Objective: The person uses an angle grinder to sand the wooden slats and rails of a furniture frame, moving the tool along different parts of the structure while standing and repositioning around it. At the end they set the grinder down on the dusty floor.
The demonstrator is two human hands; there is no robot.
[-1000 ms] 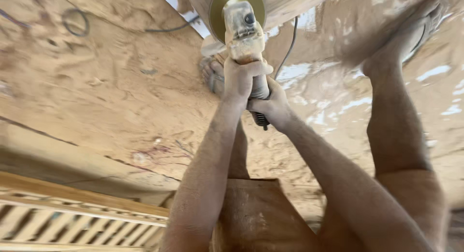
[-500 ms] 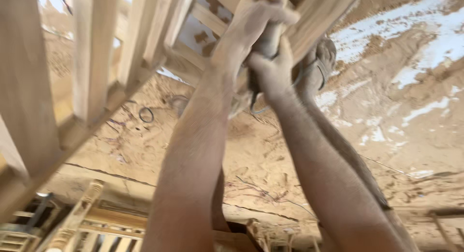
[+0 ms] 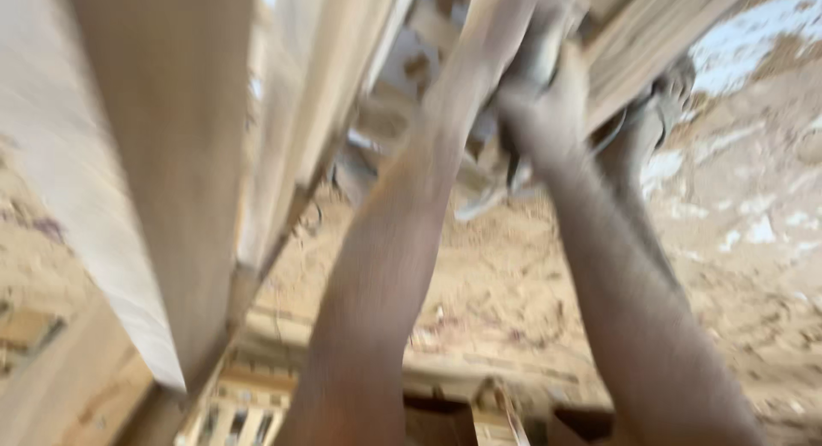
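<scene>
1. Two hands are gripping one power tool (image 3: 538,56) at top centre; blur is hiding its head.
2. Right hand (image 3: 548,112) is clamping the body; left hand (image 3: 514,18), partly cut off, is wrapping higher.
3. Wooden frame (image 3: 171,172) is filling more of the left than earlier.
4. Sawdust floor (image 3: 728,266) is lying beyond.

I am seeing pale wooden slats (image 3: 163,155) crowding the left side and angled boards (image 3: 651,44) closing in above both hands. Open room is lying lower right, over the sawdust-covered floor (image 3: 753,266).
</scene>
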